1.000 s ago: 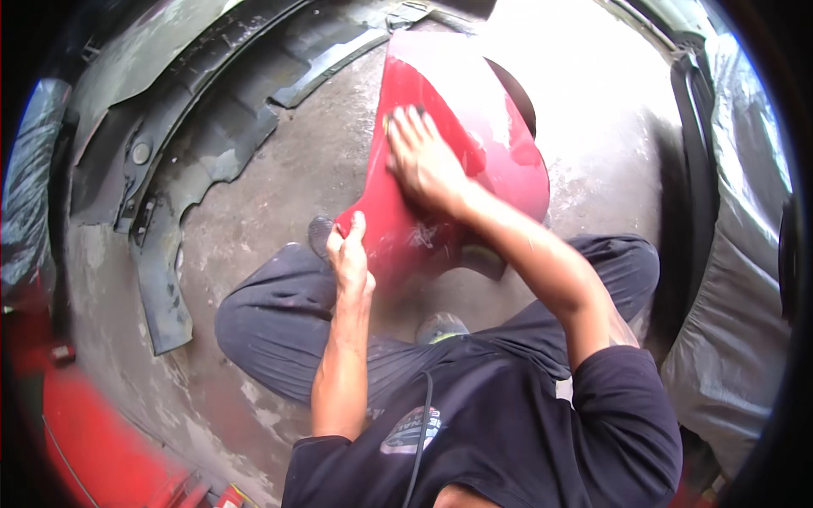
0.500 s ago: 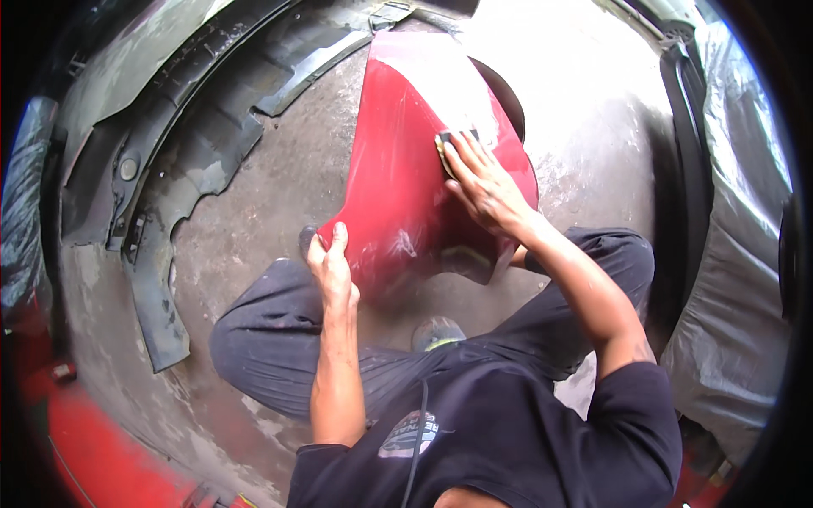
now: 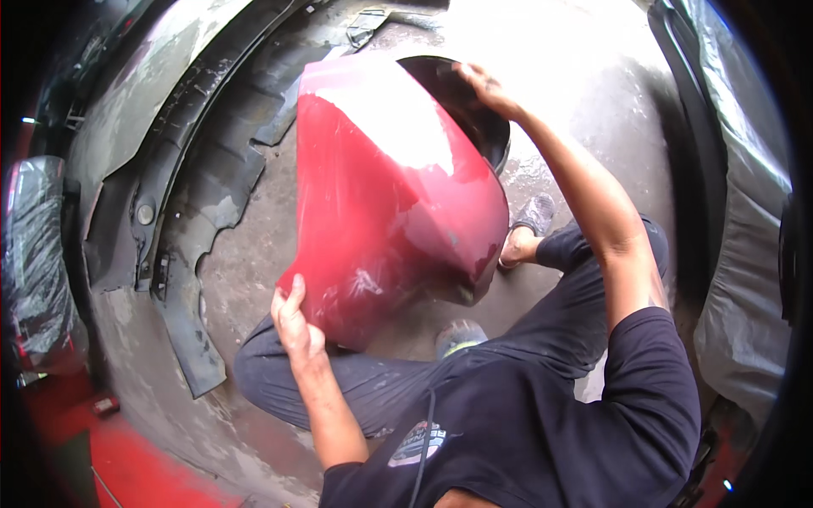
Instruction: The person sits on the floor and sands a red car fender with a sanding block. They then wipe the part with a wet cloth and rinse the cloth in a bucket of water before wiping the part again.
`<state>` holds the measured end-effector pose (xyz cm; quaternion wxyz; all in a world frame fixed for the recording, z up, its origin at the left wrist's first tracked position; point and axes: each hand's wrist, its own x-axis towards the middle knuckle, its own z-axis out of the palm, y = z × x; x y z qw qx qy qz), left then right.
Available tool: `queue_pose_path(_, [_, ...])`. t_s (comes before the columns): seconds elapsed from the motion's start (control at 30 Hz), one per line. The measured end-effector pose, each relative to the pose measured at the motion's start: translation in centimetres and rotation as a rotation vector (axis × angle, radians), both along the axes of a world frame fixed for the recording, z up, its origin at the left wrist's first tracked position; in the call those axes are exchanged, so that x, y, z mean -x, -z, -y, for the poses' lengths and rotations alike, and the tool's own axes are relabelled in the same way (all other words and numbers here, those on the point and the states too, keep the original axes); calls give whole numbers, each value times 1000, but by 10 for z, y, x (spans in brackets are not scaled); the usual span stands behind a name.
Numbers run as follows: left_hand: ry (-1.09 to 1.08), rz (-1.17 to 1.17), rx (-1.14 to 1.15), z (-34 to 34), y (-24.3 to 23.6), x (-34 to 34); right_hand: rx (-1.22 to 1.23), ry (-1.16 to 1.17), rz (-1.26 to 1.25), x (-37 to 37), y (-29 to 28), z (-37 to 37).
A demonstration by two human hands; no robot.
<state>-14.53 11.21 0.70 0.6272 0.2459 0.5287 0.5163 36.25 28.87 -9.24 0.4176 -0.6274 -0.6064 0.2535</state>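
A red car fender (image 3: 356, 203) stands tilted between my legs, its upper part white with glare. My left hand (image 3: 298, 326) grips its near left corner, the thumb on the painted face and the fingers mostly hidden behind. My right hand (image 3: 489, 91) has reached to the far right, its fingers curled at the outer rim of the fender's black inner side (image 3: 449, 89). The fingers there are slightly blurred. The sanding pad cannot be seen now.
A long dark bumper cover (image 3: 190, 140) curves along the floor at the left. Silver sheeting (image 3: 745, 279) hangs at the right beside a black strip. My shoes (image 3: 533, 212) and bent legs surround the fender's near end. A red surface (image 3: 152, 466) lies at lower left.
The fender has turned and shifted left and nearer, showing more of its black inner side. My right hand has left the painted face, where it pressed a sanding pad, for the far rim.
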Motion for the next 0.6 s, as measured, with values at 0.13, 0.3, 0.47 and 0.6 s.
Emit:
queue_pose_path(0.13, [-23,32,26,14,-8,15,442,-176,108,41,27,-28])
queue_pose_path(0.3, [-34,16,97,11,21,22,363,-453,701,37,110,-74])
queue_pose_path(0.47, [-65,37,155,7,20,17,490,-565,651,61,98,-77])
queue_pose_path(0.6, [-8,9,122,-4,32,3,439,-501,342,26,83,-68])
